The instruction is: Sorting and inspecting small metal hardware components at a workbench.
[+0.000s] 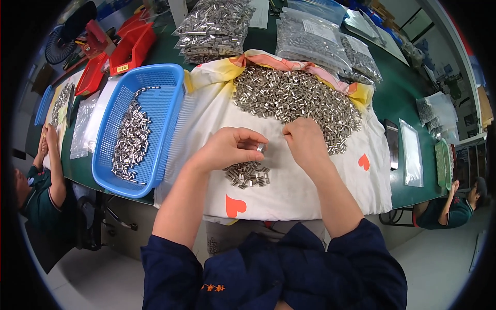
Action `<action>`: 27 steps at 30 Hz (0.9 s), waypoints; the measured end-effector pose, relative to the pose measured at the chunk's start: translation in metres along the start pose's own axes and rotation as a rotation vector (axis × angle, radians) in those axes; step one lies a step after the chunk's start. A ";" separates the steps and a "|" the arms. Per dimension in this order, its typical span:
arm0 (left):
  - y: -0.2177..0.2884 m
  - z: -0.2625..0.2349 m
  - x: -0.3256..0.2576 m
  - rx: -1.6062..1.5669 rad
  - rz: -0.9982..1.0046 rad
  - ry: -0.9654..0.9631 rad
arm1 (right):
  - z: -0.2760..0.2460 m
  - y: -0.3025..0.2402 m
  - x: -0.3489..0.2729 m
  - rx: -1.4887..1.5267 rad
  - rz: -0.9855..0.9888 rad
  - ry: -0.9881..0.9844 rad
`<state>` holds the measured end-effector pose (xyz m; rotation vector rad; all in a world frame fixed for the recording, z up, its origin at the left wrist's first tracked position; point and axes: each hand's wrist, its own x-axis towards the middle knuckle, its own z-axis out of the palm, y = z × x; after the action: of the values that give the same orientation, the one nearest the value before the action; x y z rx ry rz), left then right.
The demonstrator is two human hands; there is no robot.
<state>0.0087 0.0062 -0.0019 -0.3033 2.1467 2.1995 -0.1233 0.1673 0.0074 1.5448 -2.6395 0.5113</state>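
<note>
My left hand (227,150) is curled, with a small shiny metal sleeve (261,148) gripped between thumb and fingertips. Under its fingers, a small heap of metal sleeves (247,176) lies on a white cloth (279,199) with red hearts. My right hand (308,142) is closed in a pinch a little to the right, beside the near edge of a large pile of the same sleeves (289,93). Whatever its fingertips may hold is hidden. Yellow and pink folds of fabric (281,60) border the pile's far side.
At left, a blue perforated basket (175,111) contains many sleeves. Bags of metal parts (214,28) and another bag (310,39) stand behind the pile. Red bins (132,46) sit back left. A phone (391,142) lies at right. Co-workers sit left (49,175) and right (452,209).
</note>
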 end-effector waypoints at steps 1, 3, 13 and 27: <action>-0.001 0.000 0.001 -0.002 0.012 -0.002 | -0.001 0.001 0.000 0.023 -0.007 -0.007; -0.002 -0.003 -0.001 -0.004 0.020 0.013 | -0.002 -0.005 0.002 0.134 -0.023 0.035; 0.002 -0.001 0.004 -0.246 0.042 0.079 | -0.003 -0.031 0.000 0.872 0.143 -0.030; 0.000 0.000 0.002 -0.202 0.055 0.160 | -0.003 -0.035 -0.001 0.756 0.051 0.117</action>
<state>0.0063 0.0063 -0.0021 -0.4495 2.0302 2.5092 -0.0932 0.1535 0.0192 1.4950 -2.5210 1.6886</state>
